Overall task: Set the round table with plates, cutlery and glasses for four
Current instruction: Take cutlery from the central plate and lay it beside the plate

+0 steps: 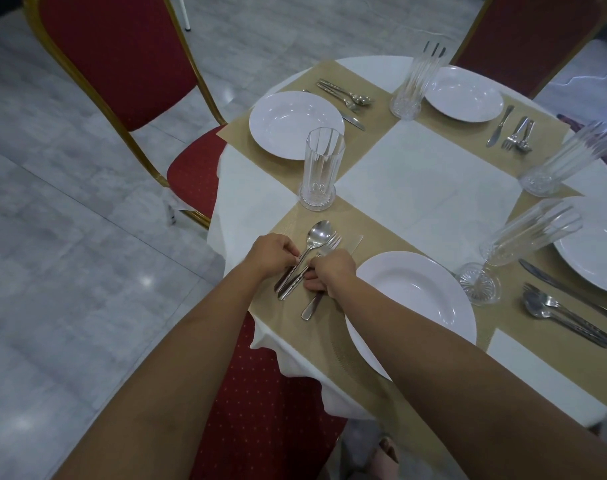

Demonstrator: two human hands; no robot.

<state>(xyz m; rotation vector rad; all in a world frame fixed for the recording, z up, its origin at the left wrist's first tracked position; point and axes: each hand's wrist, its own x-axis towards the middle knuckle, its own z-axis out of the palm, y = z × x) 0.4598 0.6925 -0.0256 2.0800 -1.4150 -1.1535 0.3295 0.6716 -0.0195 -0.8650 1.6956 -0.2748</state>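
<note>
Only one cam here, strapped to my head, wide-angle: it looks forward and down onto the round table (416, 174) from close above the near edge, corners bending.

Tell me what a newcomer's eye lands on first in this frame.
Both hands meet at the near-left placemat: the left hand and the right hand grip the handles of the cutlery, just left of the nearest plate. A tall ribbed glass stands right beyond them on the round table. A red chair with a gold frame fills the upper left.
</note>
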